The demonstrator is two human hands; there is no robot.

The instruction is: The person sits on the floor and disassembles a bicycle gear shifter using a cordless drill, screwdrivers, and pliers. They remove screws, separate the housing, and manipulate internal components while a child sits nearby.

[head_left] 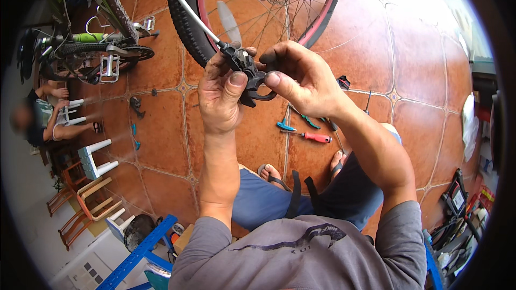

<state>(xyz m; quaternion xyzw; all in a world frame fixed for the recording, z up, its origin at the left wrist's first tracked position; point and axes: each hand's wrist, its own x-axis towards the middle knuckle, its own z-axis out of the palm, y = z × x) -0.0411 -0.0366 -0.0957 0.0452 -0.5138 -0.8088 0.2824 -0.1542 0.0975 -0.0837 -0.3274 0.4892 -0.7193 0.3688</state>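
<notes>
A black bicycle shifter [244, 66] with a curved lever is held up in front of me, its inner metal parts partly showing. My left hand [219, 99] is closed around its left side, the thumb lying on the body. Thumb and fingers of my right hand [301, 78] pinch the shifter's right edge near the lever; the exact contact is partly hidden. A pale cable housing [188, 6] runs from the shifter's top up and left, passing in front of the bicycle wheel [189, 29]. Dark grime marks my fingertips.
On the tiled floor lie a red-handled screwdriver [317, 137], a teal-handled tool [286, 126], green-handled pliers [310, 122] and a dark part [137, 106]. A bicycle crank and pedal [109, 68] stand upper left. Another person [51, 110] sits at left, near small stools [95, 159].
</notes>
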